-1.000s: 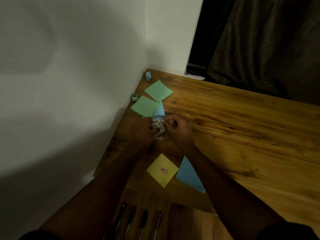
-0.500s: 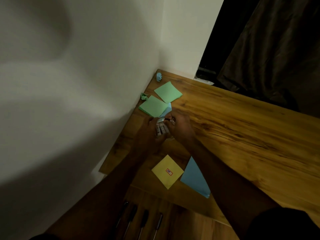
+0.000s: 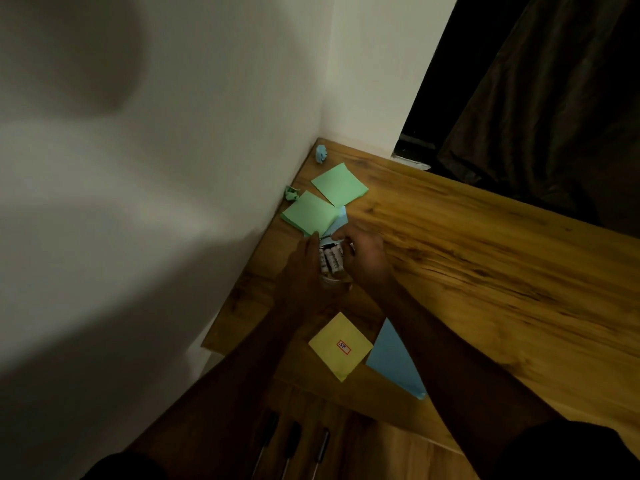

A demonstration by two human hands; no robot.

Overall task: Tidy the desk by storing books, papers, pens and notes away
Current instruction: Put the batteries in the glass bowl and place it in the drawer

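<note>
Both hands meet over the wooden bench (image 3: 485,271), close to the white wall (image 3: 207,168). The left hand (image 3: 300,268) is wrapped round the side of a small clear glass jar (image 3: 333,284), which holds several pale rolled paper slips with dark writing (image 3: 331,263). The right hand (image 3: 367,258) is against the jar's other side, its fingers curled over the tops of the slips. The blur hides whether they pinch one.

Just beyond the hands' fingertips lies a green square pad of notes (image 3: 309,213), overlapping a light blue note (image 3: 339,221). A second green square note (image 3: 340,184) lies just past that. Farther beyond, against the wall, sit a crumpled green paper ball (image 3: 291,193) and a crumpled blue paper ball (image 3: 321,154).

Behind the wrists, between the forearms, lies a yellow square note with a small red-bordered label (image 3: 341,346). Beside it, a light blue paper sheet (image 3: 394,362) is partly under the right forearm. Nearer the body, on a lower wooden surface, three dark pens (image 3: 291,441) lie side by side.
</note>
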